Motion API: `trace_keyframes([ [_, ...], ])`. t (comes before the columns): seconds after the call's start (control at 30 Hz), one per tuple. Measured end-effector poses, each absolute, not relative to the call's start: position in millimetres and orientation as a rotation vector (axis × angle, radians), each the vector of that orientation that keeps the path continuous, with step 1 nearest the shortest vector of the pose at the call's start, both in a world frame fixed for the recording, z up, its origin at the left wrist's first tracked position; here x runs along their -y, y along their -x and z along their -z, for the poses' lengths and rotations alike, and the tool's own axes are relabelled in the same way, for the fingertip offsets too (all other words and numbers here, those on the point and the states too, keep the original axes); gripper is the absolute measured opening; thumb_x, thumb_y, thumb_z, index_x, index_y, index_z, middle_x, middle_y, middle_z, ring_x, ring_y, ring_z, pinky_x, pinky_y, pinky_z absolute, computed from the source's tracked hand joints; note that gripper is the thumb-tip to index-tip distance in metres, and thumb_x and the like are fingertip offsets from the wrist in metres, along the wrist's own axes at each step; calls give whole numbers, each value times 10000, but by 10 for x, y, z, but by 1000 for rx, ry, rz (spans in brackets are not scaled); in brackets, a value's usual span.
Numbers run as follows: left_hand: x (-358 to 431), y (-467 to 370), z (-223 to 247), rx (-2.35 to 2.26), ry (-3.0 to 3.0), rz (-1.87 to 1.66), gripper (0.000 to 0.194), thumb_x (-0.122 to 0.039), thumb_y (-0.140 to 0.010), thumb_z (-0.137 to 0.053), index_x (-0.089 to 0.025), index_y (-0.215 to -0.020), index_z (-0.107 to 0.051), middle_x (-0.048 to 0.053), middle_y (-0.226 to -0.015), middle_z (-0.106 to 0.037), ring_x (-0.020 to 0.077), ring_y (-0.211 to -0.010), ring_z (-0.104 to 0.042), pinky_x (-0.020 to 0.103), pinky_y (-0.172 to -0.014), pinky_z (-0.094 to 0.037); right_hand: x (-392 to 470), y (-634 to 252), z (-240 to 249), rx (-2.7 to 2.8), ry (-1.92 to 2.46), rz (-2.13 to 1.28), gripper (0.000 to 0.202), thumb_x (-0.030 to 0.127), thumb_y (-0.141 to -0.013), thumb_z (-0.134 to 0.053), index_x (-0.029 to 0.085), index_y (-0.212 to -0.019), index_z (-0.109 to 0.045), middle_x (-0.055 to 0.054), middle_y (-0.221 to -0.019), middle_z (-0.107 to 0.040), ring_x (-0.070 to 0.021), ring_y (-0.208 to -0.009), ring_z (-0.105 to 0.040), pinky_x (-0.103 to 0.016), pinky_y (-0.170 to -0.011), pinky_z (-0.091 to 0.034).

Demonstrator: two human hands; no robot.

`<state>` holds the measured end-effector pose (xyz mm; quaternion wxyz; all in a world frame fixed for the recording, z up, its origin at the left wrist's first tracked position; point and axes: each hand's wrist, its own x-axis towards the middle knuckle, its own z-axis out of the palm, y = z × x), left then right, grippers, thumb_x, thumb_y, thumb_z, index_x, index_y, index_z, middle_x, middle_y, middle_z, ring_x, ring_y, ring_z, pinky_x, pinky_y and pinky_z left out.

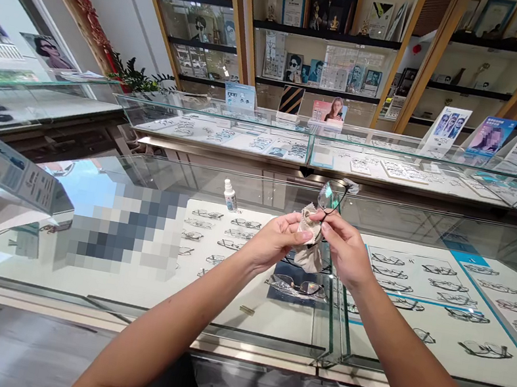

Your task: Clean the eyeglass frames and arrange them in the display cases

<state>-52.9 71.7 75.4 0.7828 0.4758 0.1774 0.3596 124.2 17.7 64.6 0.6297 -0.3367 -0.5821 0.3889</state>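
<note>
Above the glass counter, a pair of eyeglasses (pixel 333 195) with a thin dark frame is held up between my two hands. My left hand (pixel 277 240) is closed, pinching a beige cloth (pixel 310 258) that covers part of the eyeglasses and hangs below the fingers. My right hand (pixel 344 247) is closed with its fingertips on the frame beside the cloth. One lens shows a green sheen; the other is mostly hidden by cloth and fingers. Just below, another pair of glasses (pixel 298 287) with clear plastic film lies near a dark blue patch.
A small white spray bottle (pixel 230 196) stands on the glass display counter (pixel 214 329) to the left. Several eyeglass frames (pixel 440 270) lie in the case. A white and blue box-like stand (pixel 1 175) is at far left. Behind runs a second display case (pixel 228 137).
</note>
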Motion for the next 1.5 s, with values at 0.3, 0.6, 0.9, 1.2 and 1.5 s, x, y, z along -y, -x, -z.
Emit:
trace_keyframes([
  [0.3,-699,531,-711,-442,-1229,-744,511,-523,-783,-974,-146,-1100,-839,44,-906,-775,133,-792,-647,258,-797,-464,-162,-1234,-677,1216,766,-956,240,526,-943,-812,302,-1016,-858,-51,-1205,-706,-259,-1272,-621,-413,-1179,-448],
  [0.6,-649,502,-663,-400,-1287,-869,626,-473,-745,-1002,-130,-1218,-775,34,-871,-754,123,-713,-625,240,-680,-437,-107,-1156,-732,1071,754,-1095,287,545,-853,-886,290,-973,-838,-23,-1117,-669,-160,-831,-569,-310,-750,-497],
  [0.9,-535,384,-720,-496,-1217,-1015,692,-649,-760,-941,-145,-1164,-693,-40,-676,-657,84,-526,-528,211,-513,-419,-76,-1004,-640,1121,749,-1094,260,515,-934,-807,308,-1077,-873,-48,-1368,-637,-158,-813,-583,-331,-685,-580],
  [1.2,-623,451,-661,-472,-1265,-938,696,-757,-840,-820,-147,-1161,-730,42,-739,-761,158,-566,-684,271,-571,-551,-78,-1062,-651,1117,777,-1042,295,508,-959,-756,303,-1122,-893,-56,-1217,-594,-144,-761,-526,-319,-632,-541],
  [1.5,-595,479,-676,-502,-1323,-878,714,-634,-817,-909,-146,-1300,-713,15,-772,-756,117,-580,-659,217,-553,-503,-128,-1079,-607,1025,816,-1029,256,523,-905,-836,277,-961,-876,-39,-1091,-700,-149,-721,-548,-336,-638,-538],
])
